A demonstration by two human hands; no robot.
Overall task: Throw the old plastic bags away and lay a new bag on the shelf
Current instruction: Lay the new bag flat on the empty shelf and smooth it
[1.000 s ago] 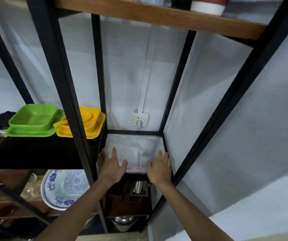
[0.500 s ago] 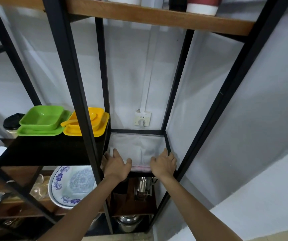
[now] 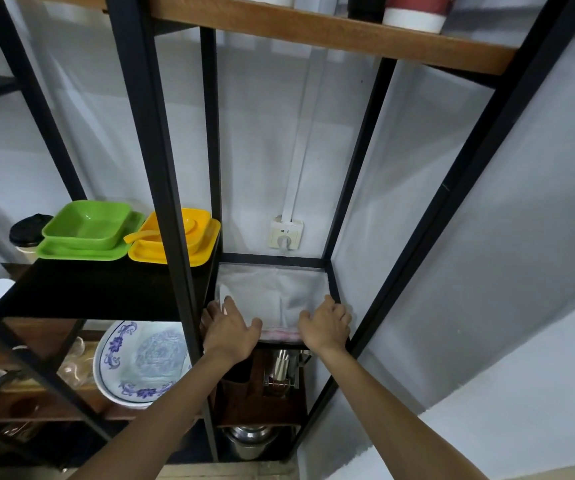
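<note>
A clear new plastic bag (image 3: 279, 292) with a pink strip along its front edge lies flat on the small shelf of the black metal rack (image 3: 272, 258). My left hand (image 3: 230, 329) rests palm down on the bag's front left part, fingers spread. My right hand (image 3: 326, 325) sits at the front right corner. Its fingers are bent and the tips press the bag next to the right rail. Neither hand lifts the bag. No old bags are in view.
A thick black post (image 3: 161, 168) stands just left of my left hand. Green dishes (image 3: 87, 230) and yellow dishes (image 3: 206, 233) sit on the left shelf, a blue-patterned plate (image 3: 140, 362) below. A wall socket (image 3: 286, 233) is behind; metal utensils (image 3: 281, 370) and a steel pot (image 3: 249, 441) underneath.
Both hands stayed on the bag's front edge. My right hand slid toward the right rail and curled its fingers. The camera view shifted slightly.
</note>
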